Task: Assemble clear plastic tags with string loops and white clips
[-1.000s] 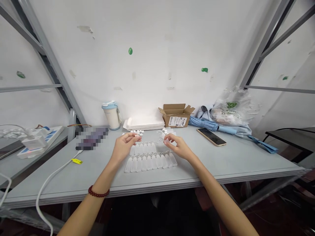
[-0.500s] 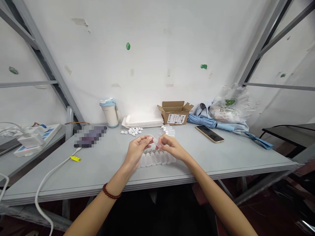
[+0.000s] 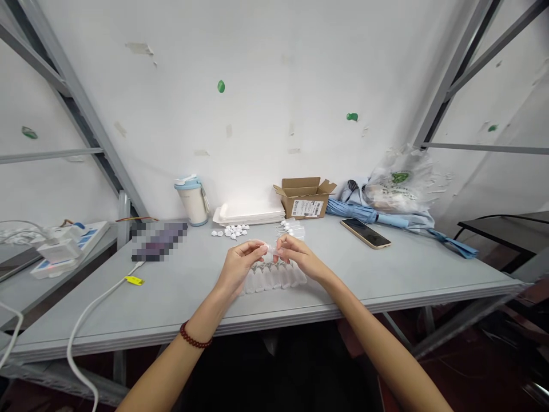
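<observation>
Just above the table, my left hand (image 3: 240,264) and my right hand (image 3: 299,256) meet fingertip to fingertip. Both pinch a small translucent plastic bottle (image 3: 271,250), mostly covered by the fingers. Whether a cap is on it, I cannot tell. Below the hands, several similar translucent bottles (image 3: 274,278) lie side by side in a row. Beyond my left hand is a loose pile of small white caps (image 3: 234,230). Past my right hand, several clear bottles with white tips (image 3: 293,229) lie together in front of the cardboard box.
At the back stand a cream tumbler (image 3: 193,201), a stack of white trays (image 3: 251,212) and an open cardboard box (image 3: 305,200). A phone (image 3: 366,232), blue umbrella (image 3: 386,219) and plastic bag (image 3: 398,183) lie right. A white cable (image 3: 92,309) crosses the left side.
The fingertips of both hands have drawn closer together around the small bottle, and my left fingers cover more of it. The view has shifted slightly. The bottle row and cap pile stay put.
</observation>
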`<act>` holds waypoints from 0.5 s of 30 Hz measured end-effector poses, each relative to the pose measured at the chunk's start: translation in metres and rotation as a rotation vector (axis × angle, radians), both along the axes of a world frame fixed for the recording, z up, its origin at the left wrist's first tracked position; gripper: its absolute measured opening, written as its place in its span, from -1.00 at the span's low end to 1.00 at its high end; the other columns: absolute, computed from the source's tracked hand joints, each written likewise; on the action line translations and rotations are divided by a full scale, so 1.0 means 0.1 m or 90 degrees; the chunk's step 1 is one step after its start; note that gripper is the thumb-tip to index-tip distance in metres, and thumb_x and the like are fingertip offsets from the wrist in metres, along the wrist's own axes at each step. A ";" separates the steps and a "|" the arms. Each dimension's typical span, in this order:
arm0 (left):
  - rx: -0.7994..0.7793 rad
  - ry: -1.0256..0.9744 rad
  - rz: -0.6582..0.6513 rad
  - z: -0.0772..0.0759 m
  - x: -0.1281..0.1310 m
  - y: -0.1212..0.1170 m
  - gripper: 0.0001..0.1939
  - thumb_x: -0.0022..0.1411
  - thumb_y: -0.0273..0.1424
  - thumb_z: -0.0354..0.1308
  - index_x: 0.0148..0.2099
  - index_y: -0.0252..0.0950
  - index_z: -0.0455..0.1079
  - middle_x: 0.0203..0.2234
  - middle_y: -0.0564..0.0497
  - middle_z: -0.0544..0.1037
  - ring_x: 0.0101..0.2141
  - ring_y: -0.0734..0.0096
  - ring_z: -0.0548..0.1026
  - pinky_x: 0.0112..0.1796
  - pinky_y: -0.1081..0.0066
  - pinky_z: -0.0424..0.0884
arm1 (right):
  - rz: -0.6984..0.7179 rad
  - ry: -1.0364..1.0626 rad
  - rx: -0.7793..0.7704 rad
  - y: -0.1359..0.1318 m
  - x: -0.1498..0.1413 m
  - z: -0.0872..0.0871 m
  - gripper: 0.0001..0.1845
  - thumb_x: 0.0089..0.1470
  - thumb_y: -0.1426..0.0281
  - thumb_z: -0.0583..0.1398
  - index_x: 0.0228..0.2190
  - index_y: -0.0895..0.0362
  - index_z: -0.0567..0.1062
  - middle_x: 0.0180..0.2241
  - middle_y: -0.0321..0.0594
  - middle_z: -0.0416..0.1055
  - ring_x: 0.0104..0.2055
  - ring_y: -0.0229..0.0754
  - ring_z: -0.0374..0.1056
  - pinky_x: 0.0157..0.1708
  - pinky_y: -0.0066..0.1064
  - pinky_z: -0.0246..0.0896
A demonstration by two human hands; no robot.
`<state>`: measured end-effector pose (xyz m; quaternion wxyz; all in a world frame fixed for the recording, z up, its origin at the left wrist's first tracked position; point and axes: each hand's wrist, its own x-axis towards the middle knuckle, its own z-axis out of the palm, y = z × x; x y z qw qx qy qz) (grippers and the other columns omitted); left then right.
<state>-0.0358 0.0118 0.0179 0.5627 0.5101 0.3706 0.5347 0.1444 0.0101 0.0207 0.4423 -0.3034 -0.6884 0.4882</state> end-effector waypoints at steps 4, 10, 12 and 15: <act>0.015 0.015 -0.014 -0.01 0.00 0.00 -0.74 -0.16 -0.33 0.41 -0.35 -0.32 0.55 -0.39 0.00 0.55 -0.35 0.45 0.42 -0.25 0.43 0.33 | 0.006 0.022 -0.066 0.00 0.00 -0.01 -0.77 0.09 0.20 0.10 -0.34 0.07 0.20 -0.57 -0.38 0.36 -0.59 -0.34 0.01 -0.52 -0.45 -0.09; 0.020 0.024 -0.069 0.02 0.00 -0.01 -0.74 -0.08 -0.29 0.37 -0.33 -0.33 0.53 -0.33 -0.02 0.54 -0.31 0.43 0.44 -0.19 0.42 0.35 | -0.040 0.022 -0.088 -0.03 -0.05 -0.01 -0.70 0.10 0.11 0.08 -0.36 0.07 0.17 -0.66 -0.47 0.20 -0.61 -0.37 0.00 -0.57 -0.49 -0.19; 0.012 0.020 -0.078 0.02 0.00 -0.01 -0.72 -0.02 -0.22 0.33 -0.37 -0.36 0.52 -0.38 -0.03 0.53 -0.35 0.44 0.44 -0.21 0.41 0.37 | -0.050 0.018 -0.079 -0.03 -0.08 -0.02 -0.68 0.10 0.09 0.07 -0.36 0.07 0.17 -0.66 -0.48 0.14 -0.61 -0.37 0.00 -0.58 -0.50 -0.21; -0.019 0.085 -0.084 0.00 0.01 -0.01 -0.61 0.04 -0.10 0.24 -0.45 -0.39 0.46 -0.52 -0.01 0.48 -0.48 0.47 0.42 -0.37 0.43 0.38 | -0.061 0.008 -0.055 -0.01 -0.11 -0.05 -0.66 0.09 0.06 0.08 -0.36 0.08 0.18 -0.67 -0.50 0.05 -0.61 -0.37 -0.01 -0.59 -0.51 -0.21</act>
